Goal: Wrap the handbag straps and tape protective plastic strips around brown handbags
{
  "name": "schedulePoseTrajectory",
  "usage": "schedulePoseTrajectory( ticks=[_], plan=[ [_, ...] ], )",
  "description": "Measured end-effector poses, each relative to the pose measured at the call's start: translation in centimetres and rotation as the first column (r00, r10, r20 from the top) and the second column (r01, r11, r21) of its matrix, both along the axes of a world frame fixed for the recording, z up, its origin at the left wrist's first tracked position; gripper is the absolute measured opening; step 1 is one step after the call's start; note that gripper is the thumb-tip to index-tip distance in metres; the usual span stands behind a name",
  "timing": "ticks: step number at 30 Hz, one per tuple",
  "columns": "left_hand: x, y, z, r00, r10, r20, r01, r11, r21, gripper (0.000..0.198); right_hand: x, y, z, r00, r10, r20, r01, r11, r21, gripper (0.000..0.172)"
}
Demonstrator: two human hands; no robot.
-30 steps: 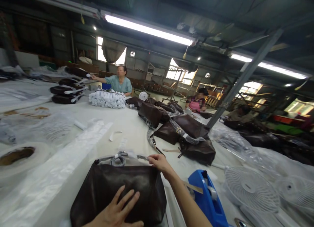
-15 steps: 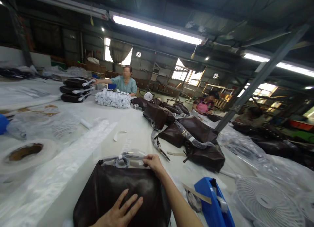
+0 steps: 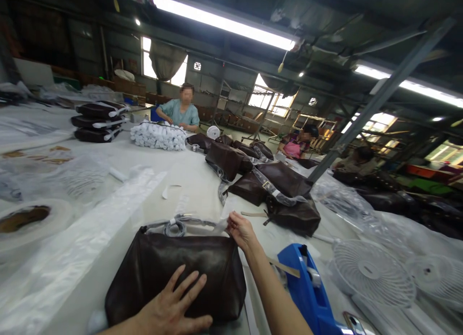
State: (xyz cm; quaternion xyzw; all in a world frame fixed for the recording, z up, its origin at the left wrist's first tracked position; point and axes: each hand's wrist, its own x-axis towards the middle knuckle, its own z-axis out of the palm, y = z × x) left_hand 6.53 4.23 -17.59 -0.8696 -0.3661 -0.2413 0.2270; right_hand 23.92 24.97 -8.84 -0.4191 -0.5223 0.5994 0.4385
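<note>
A dark brown leather handbag [image 3: 155, 272] lies on the white table right in front of me. My left hand [image 3: 173, 301] rests flat on its front panel with the fingers spread. Along the bag's top edge runs a strap in clear plastic film, with a grey coil [image 3: 175, 226] bound by a white band. My right hand [image 3: 239, 229] is closed at the bag's top right corner, pinching the loose end of the clear plastic film [image 3: 221, 225]. Its fingertips partly hide what they grip.
Right of my arm stands a blue tape dispenser [image 3: 307, 286], with a white fan [image 3: 374, 272] beyond it. More brown bags [image 3: 289, 183] are heaped ahead. On the left lie a tape roll [image 3: 54, 219] and white foam sheet [image 3: 108, 219]. A co-worker [image 3: 184, 112] sits across the table.
My right hand has moved right along the bag's top edge, drawing the film end with it. My left hand stays on the bag. The co-worker opposite has pulled an arm back from the stacked bags.
</note>
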Motion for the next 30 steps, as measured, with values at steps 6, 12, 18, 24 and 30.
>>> schedulePoseTrajectory(
  ticks=[6, 12, 18, 24, 30],
  plan=[
    [-0.9, -0.5, 1.2, 0.998, -0.048, -0.044, 0.041, 0.987, -0.153, 0.068, 2.2, -5.7, 1.7, 0.998, -0.008, 0.059, 0.002, 0.995, 0.099, 0.032],
    [-1.3, -0.8, 1.1, 0.998, -0.046, -0.049, 0.034, 0.973, -0.228, 0.056, 3.6, -13.2, -2.7, 0.899, -0.079, 0.430, -0.184, 0.823, 0.537, 0.014],
    [-1.2, -1.2, 1.6, 0.999, -0.034, -0.005, 0.030, 0.942, -0.333, 0.044, 4.7, -15.2, -6.8, 0.849, -0.220, 0.481, -0.300, 0.549, 0.781, 0.029],
    [-0.9, -1.8, 3.3, 1.000, 0.024, 0.010, -0.018, 0.920, -0.392, 0.066, 6.3, -17.0, -7.0, 0.770, -0.228, 0.596, -0.446, 0.476, 0.758, 0.039],
    [1.1, -1.3, 4.7, 0.992, 0.031, -0.123, -0.078, 0.916, -0.394, 0.052, 6.5, -17.5, -8.1, 0.726, -0.260, 0.637, -0.511, 0.417, 0.752, 0.050]
  ],
)
